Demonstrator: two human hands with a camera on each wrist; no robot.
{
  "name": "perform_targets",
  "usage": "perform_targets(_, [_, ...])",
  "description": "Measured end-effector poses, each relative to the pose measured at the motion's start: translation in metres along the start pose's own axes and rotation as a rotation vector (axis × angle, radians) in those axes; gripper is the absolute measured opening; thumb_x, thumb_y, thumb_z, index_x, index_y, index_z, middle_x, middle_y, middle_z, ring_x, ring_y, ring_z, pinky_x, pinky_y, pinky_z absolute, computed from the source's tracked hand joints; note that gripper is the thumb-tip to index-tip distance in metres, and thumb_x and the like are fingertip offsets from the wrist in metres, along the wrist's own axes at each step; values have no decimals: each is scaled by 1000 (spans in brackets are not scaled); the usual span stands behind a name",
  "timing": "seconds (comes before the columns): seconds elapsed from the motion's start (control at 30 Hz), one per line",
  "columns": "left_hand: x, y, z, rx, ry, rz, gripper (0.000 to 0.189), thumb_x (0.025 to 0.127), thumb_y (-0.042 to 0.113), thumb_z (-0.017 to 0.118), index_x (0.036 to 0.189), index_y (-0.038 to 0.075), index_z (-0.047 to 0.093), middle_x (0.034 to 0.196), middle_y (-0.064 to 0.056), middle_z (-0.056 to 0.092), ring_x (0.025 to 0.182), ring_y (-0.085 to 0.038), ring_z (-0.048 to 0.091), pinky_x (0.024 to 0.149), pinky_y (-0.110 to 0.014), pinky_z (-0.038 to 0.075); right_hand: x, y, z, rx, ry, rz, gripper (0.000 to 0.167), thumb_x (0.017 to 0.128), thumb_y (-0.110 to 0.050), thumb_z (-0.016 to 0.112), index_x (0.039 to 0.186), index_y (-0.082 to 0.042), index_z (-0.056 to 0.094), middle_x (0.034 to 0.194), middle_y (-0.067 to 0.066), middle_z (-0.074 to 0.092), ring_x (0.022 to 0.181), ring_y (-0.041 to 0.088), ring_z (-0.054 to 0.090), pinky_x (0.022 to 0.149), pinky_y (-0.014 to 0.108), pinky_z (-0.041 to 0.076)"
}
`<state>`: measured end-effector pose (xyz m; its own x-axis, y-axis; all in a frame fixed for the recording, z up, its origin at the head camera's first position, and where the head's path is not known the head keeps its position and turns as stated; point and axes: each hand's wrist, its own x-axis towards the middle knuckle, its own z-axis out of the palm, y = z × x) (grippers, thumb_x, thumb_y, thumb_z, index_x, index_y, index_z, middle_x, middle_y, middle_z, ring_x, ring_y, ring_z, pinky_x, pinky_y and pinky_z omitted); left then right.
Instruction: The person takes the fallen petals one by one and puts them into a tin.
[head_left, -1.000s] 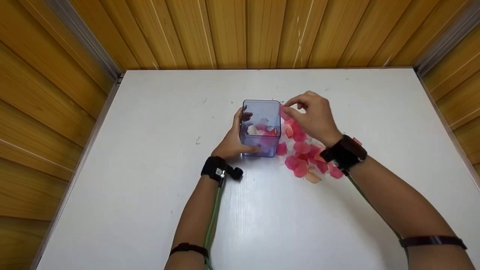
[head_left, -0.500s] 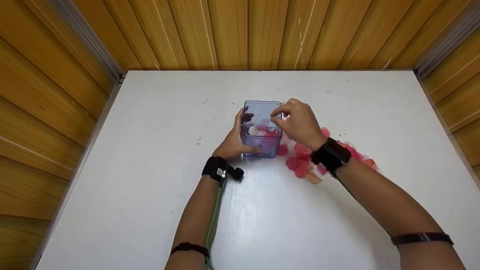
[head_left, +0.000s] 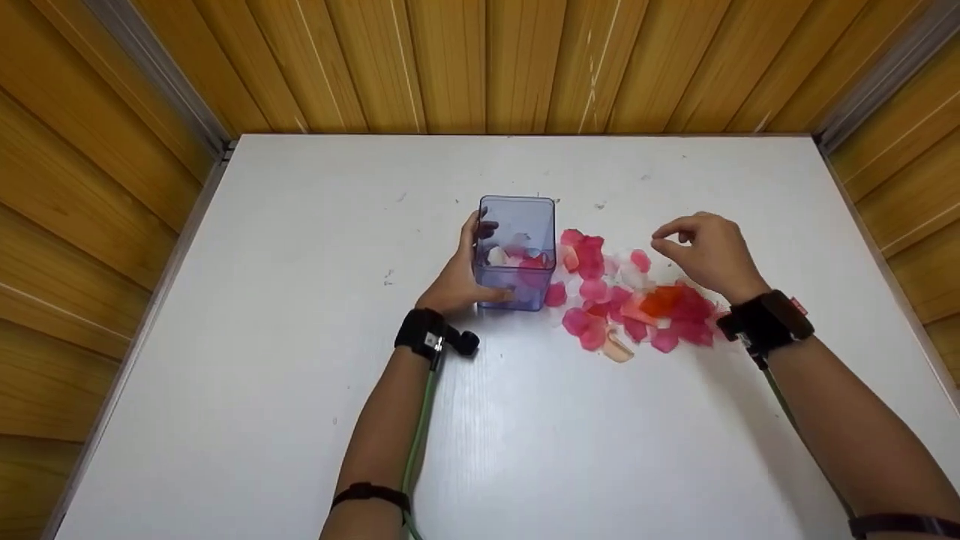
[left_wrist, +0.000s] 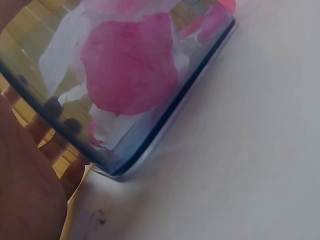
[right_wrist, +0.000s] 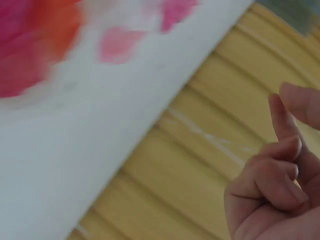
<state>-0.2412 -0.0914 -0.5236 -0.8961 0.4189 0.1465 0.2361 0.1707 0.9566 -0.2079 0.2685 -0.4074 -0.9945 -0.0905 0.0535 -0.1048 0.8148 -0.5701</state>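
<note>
A translucent bluish plastic box, open at the top, stands on the white table with pink, red and white petals inside. My left hand grips its left side, thumb along the front and fingers behind. My right hand hovers to the right, above the far side of a loose spread of petals. Its thumb and index fingertips come together and the other fingers curl; nothing shows between them in the right wrist view.
The petal spread reaches from the box's right side to below my right wrist, with an orange petal among red ones. A pale peach petal lies nearest me. Wood-patterned walls border the table at the back and sides.
My right hand carried a pink petal from the box's right edge to over its opening, then swung right, away from it; the petal no longer shows in its fingers. My left hand stays on the box.
</note>
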Motion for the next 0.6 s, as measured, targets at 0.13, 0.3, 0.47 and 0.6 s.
perform_targets(0.13, [0, 0, 0, 3, 7, -2, 140, 65, 29, 99, 164, 28, 0, 158, -4, 35, 145, -17, 35, 121, -45, 28, 0, 26, 16, -56, -128, 104, 34, 98, -24, 72, 120, 1, 74, 112, 26, 61, 101, 38, 52, 78, 44, 50])
perform_targets(0.3, [0, 1, 0, 16, 1, -9, 141, 65, 31, 99, 165, 27, -1, 158, -4, 35, 145, -19, 35, 121, -48, 28, 5, 39, 35, -110, -170, 119, 39, 94, -27, 74, 120, 3, 74, 97, 23, 61, 91, 35, 53, 72, 42, 47])
perform_targets(0.47, [-1, 1, 0, 9, 13, -23, 141, 65, 33, 98, 165, 27, -1, 158, -6, 35, 145, -22, 36, 121, -49, 28, 9, 37, 47, -149, -126, 100, 37, 94, -26, 74, 114, 5, 75, 88, 19, 61, 83, 32, 53, 66, 40, 46])
perform_targets(0.6, [-2, 1, 1, 1, 19, -33, 141, 65, 32, 98, 165, 29, -1, 159, -7, 34, 145, -24, 37, 120, -50, 29, 10, 36, 51, -196, -93, 83, 35, 96, -23, 71, 111, 7, 75, 97, 23, 62, 86, 35, 54, 69, 44, 49])
